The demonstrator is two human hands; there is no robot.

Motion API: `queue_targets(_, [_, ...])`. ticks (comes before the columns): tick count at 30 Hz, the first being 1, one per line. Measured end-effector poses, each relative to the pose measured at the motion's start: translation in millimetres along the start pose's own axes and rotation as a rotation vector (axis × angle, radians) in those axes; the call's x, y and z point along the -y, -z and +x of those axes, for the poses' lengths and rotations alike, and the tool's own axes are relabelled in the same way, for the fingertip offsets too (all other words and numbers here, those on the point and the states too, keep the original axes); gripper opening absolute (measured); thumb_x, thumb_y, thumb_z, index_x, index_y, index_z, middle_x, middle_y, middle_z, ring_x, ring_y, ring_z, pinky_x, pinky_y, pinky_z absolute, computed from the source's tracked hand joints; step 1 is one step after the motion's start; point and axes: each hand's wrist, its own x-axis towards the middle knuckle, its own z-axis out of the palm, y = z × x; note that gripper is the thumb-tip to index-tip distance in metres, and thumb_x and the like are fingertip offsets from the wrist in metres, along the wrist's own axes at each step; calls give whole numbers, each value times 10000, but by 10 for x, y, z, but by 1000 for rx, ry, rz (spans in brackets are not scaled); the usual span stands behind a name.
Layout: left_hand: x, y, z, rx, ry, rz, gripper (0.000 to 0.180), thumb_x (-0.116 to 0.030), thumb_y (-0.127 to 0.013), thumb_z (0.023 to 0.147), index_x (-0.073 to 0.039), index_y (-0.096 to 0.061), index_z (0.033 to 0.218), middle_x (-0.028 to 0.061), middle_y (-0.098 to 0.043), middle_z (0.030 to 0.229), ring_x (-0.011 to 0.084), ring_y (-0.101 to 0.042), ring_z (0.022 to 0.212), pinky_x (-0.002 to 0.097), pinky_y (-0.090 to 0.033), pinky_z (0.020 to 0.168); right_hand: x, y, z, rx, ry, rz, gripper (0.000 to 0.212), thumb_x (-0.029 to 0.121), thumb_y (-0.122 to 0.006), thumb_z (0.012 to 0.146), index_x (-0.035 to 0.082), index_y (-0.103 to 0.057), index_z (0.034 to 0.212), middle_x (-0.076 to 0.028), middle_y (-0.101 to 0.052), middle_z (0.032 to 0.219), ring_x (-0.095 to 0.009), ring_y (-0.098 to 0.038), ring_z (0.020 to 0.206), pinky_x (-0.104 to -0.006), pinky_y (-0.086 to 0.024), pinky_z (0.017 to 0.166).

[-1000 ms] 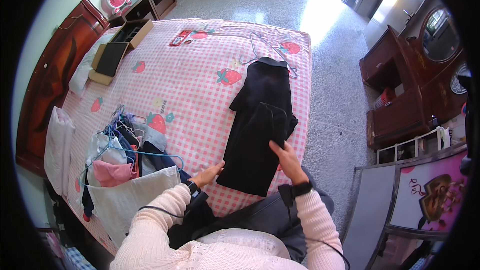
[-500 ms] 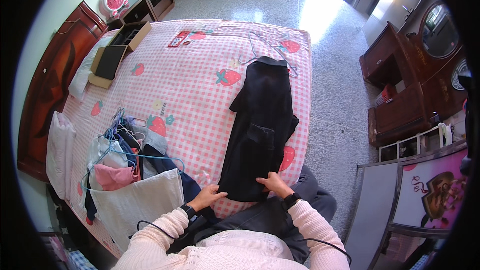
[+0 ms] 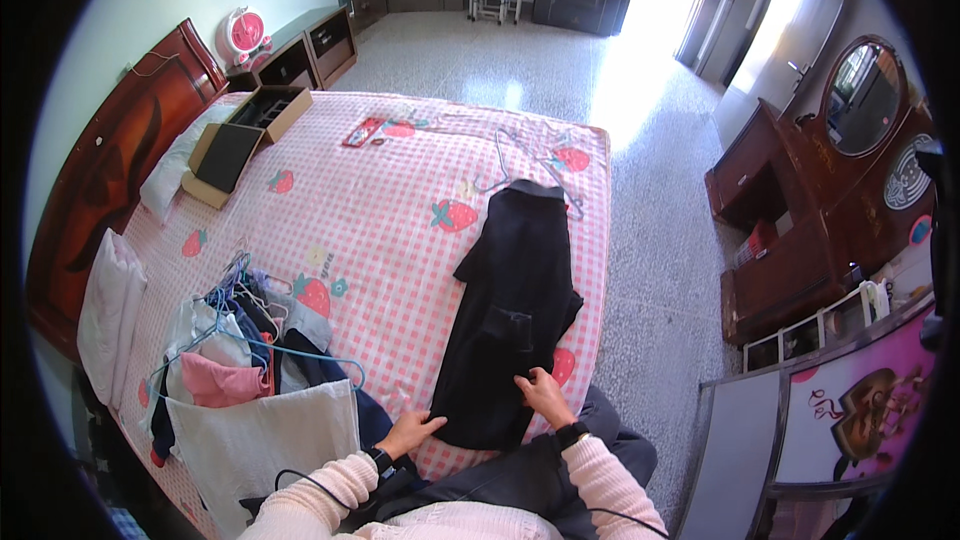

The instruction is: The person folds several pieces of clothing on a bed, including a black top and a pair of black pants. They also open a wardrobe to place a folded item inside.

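Observation:
A long black garment [image 3: 510, 290] lies spread on the bed, with a greyish band across its far end and a folded-over patch near its middle. I cannot tell for sure what kind of garment it is. My left hand [image 3: 412, 432] has its fingers closed on the garment's near left corner. Farther right, my right hand [image 3: 545, 395] pinches the cloth near its right edge, slightly above the near hem. A pale blue hanger [image 3: 503, 155] lies on the sheet just beyond the garment, partly covered by its far end.
Left of me, clothes on hangers lie piled, with a pink cloth [image 3: 222, 380] and a white towel [image 3: 270, 440]. An open cardboard box [image 3: 210, 190] and a red packet [image 3: 362, 132] rest on the checked bed sheet [image 3: 370, 240]. A wooden dresser [image 3: 790, 240] stands right, across the floor.
The view has tilted up, so the bed appears lower and more of the far room shows. Both hands keep about the same places on the black garment.

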Motion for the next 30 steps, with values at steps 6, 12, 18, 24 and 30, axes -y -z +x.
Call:
queue_targets(6, [7, 41, 71, 92, 138, 19, 507, -481, -684, 930, 8, -743, 1048, 78, -736, 807, 153, -644, 706, 323, -501, 685, 545, 227, -128, -294, 748, -358, 504, 256, -665, 940, 81, -533, 1393, -172, -523, 1445, -329, -538, 1301, -422, -445, 1061])
queue_targets(12, [-33, 100, -8, 138, 250, -3, 414, -374, -745, 920, 21, -751, 1043, 29, -745, 880, 79, -630, 792, 269, -509, 740, 607, 15, 378, -175, 852, -764, 532, 372, -556, 1002, 147, -481, 1478, -108, -435, 1555, -277, -342, 1481, -513, -223, 1207])
queue_targets(18, [-58, 89, 58, 90, 165, 75, 525, -483, -720, 901, 17, -740, 1057, 128, -745, 841, 204, -678, 734, 324, -520, 720, 218, -81, 847, 10, 561, -890, 564, 416, -428, 1050, 101, -415, 1517, -66, -400, 1593, -266, -324, 1493, -546, -244, 1197])
queue_targets(24, [-481, 147, -91, -302, -389, 518, 535, -323, -742, 846, -124, -592, 1320, 102, -663, 1205, 309, -600, 1167, 440, -453, 994, 128, -128, 973, -34, 591, -808, 572, 417, -437, 1040, 84, -434, 1505, -68, -428, 1575, -263, -340, 1483, -564, -255, 1189])
queue_targets(30, [-666, -37, -156, 258, -764, 844, 652, -169, -692, 807, -187, -513, 1435, 49, -519, 1444, 263, -468, 1346, 439, -333, 1136, 139, -105, 922, -49, 612, -804, 613, 462, -438, 1033, 75, -428, 1509, -78, -419, 1581, -269, -338, 1483, -539, -257, 1193])
